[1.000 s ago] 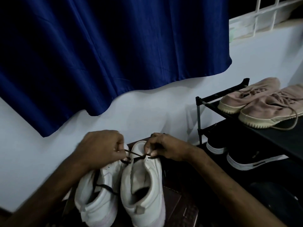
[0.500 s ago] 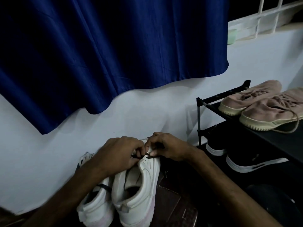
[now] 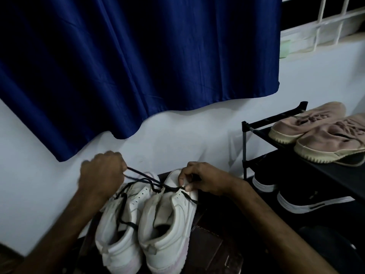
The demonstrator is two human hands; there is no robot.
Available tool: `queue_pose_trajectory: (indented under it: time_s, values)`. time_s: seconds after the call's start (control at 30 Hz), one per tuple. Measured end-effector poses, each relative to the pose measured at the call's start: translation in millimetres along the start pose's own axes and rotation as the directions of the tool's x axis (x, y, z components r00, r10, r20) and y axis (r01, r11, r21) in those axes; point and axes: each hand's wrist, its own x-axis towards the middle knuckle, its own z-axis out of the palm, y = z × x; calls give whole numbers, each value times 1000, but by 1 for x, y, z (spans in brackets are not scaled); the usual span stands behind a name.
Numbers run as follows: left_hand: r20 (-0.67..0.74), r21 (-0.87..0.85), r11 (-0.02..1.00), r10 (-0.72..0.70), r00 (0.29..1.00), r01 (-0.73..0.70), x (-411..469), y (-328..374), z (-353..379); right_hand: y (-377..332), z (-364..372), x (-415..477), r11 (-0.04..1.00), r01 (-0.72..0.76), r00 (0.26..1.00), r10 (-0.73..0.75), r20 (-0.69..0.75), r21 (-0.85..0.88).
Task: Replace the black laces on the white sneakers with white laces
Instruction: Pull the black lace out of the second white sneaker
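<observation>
Two white sneakers stand side by side, heels toward me, on a dark surface by the wall. A black lace point(image 3: 147, 179) runs from the eyelets of the right sneaker point(image 3: 167, 228). My left hand point(image 3: 101, 174) is closed on that lace and holds it taut up and to the left, above the left sneaker point(image 3: 122, 234). At the toe end of the right sneaker, my right hand point(image 3: 199, 179) pinches the eyelet flap where the lace passes through. The left sneaker carries a loose black lace too. No white laces are in view.
A black shoe rack point(image 3: 256, 127) stands at the right with pink-beige shoes point(image 3: 320, 135) on top and dark shoes point(image 3: 308, 202) below. A blue curtain point(image 3: 128, 66) hangs over the white wall behind. A brown patterned item point(image 3: 213, 246) lies right of the sneakers.
My left hand has pulled away from the right hand, up and to the left, drawing a length of black lace out of the right sneaker. The right hand stays at the eyelets.
</observation>
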Motion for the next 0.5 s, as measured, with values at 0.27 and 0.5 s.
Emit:
queue_pose_trajectory:
  time_s: [0.27, 0.5]
  values:
    - [100, -199, 830, 546, 832, -522, -12, 61, 5, 2, -1, -4, 999, -12, 1000, 13, -20, 39]
    - [93, -33, 802, 597, 797, -597, -12, 75, 26, 4, 0, -2, 999, -6, 1000, 7, -21, 43]
